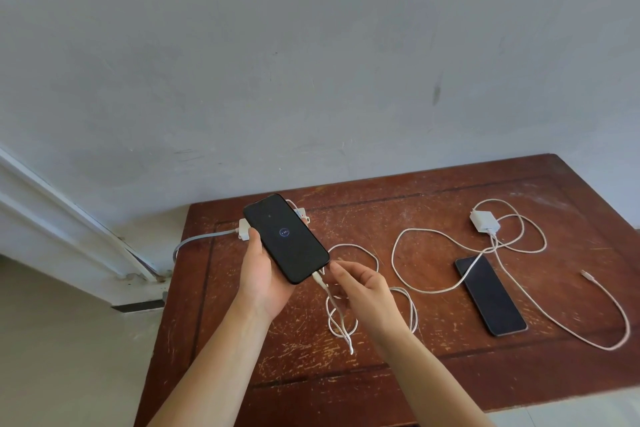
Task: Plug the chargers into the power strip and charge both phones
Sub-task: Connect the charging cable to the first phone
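Cradling first phone (286,238) in left hand (265,279), right hand (360,284) pinching its cable (330,300); next needing charger (484,222) at two o'clock plugged into power strip (244,229).

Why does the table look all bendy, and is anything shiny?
Head view: the wide lens bends the table edges; soft daylight, faint shadows; the flat phone shows pale glare; the held phone is sharp, with a small lit circle.

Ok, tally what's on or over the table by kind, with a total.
Phones: 2, held phone, phone lying on the table
Charger bricks in view: 1, white charger
Cables: 2, plugged cable, loose cable
Power strips: 1, power strip
Total: 6
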Demonstrator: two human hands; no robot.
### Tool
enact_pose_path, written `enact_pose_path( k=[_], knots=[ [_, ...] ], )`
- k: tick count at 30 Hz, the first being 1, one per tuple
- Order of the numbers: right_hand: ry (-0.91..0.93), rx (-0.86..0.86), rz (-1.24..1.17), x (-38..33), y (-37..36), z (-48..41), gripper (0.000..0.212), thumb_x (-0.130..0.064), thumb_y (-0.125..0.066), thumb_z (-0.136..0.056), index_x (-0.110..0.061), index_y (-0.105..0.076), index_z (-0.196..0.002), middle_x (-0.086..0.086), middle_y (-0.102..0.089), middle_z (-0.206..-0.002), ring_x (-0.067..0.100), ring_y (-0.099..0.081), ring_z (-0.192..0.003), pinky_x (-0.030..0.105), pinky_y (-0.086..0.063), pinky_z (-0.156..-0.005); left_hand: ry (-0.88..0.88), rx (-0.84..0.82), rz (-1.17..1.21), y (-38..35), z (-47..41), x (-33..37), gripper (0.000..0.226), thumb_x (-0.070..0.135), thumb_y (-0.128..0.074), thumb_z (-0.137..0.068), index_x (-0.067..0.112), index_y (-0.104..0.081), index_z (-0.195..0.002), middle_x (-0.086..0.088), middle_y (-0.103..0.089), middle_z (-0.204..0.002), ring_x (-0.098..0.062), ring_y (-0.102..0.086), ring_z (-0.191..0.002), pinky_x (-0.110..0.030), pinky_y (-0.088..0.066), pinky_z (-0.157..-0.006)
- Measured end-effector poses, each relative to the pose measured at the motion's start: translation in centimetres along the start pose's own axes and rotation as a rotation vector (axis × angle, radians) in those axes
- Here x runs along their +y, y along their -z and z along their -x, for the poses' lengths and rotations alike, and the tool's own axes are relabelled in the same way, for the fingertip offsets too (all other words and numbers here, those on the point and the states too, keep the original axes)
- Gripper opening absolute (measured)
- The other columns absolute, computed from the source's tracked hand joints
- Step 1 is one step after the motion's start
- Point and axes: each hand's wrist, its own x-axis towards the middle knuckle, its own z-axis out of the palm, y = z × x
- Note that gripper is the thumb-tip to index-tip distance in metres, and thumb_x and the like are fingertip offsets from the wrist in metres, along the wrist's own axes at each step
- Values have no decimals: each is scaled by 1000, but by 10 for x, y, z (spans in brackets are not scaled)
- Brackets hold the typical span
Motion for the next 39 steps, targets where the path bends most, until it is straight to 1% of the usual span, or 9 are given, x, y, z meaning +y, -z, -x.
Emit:
enact_pose_path(
  k=[6, 10, 14, 17, 21, 28, 31, 34, 39],
  knots=[
    [-30, -41, -21, 3, 1, -3, 26, -33, -62, -98, -12, -77, -94, -2, -73, -77, 11, -65, -73, 20, -52, -62, 22, 0, -1, 2, -1, -1, 53, 57, -30, -101, 25, -61, -129, -8, -70, -124, -27, -70, -108, -50, -53, -90],
    [-43, -62, -16, 7, 3, -6, 24, -31, -63, -98, -12, -77, -93, -1, -75, -78, 13, -65, -74, 23, -52, -64, 41, -9, -5, 5, -1, -1, 54, 57, -31, -100, 24, -60, -132, -8, -68, -128, -29, -66, -116, -53, -50, -97],
    [-40, -85, -25, 8, 5, -9, 19, -29, -63, -98, -15, -76, -102, 1, -77, -84, 12, -68, -76, 23, -54, -68, 37, -2, -42, 7, -1, 0, 53, 59, -33, -99, 27, -60, -132, -8, -68, -129, -30, -63, -119, -56, -46, -103],
    [-29, -83, 1, 10, 4, -13, 17, -28, -63, -98, -18, -75, -103, 3, -79, -92, 12, -70, -78, 23, -56, -72, 28, 18, -96, 8, 1, 0, 49, 59, -35, -98, 30, -62, -128, -7, -69, -125, -31, -64, -118, -56, -48, -102],
    [-19, -90, 11, 14, 4, -15, 17, -28, -62, -99, -18, -74, -105, 2, -80, -93, 11, -70, -79, 25, -56, -75, 37, 31, -101, 8, 3, 3, 49, 58, -38, -97, 29, -63, -127, -6, -70, -124, -30, -65, -117, -54, -50, -99],
    [-17, -112, -9, 20, 4, -22, 18, -28, -62, -99, -17, -74, -106, 5, -79, -95, 12, -70, -79, 25, -55, -74, 44, 23, -104, 10, 4, 5, 49, 58, -37, -98, 28, -68, -120, -8, -71, -123, -30, -64, -118, -57, -45, -105],
    [-27, -115, -17, 23, 4, -26, 17, -26, -62, -99, -16, -73, -107, 5, -79, -95, 12, -70, -78, 24, -55, -72, 33, 9, -112, 13, 4, 5, 44, 52, -38, -100, 28, -68, -122, -8, -69, -126, -29, -63, -120, -54, -46, -104],
    [-55, -129, -37, 27, 4, -32, 17, -25, -63, -98, -15, -73, -108, 5, -80, -95, 10, -70, -77, 26, -53, -72, 41, 8, -126, 20, 4, 5, 39, 39, -38, -103, 23, -66, -124, -10, -70, -124, -28, -66, -115, -50, -52, -95],
    [-143, -128, -99, 50, -4, -46, 18, -21, -65, -97, -9, -72, -109, 15, -78, -100, 17, -70, -85, 30, -57, -79, 63, 135, -182, 42, -6, -2, 33, 21, -41, -101, 12, -67, -121, -18, -68, -123, -30, -67, -110, -45, -55, -86]
  ],
)
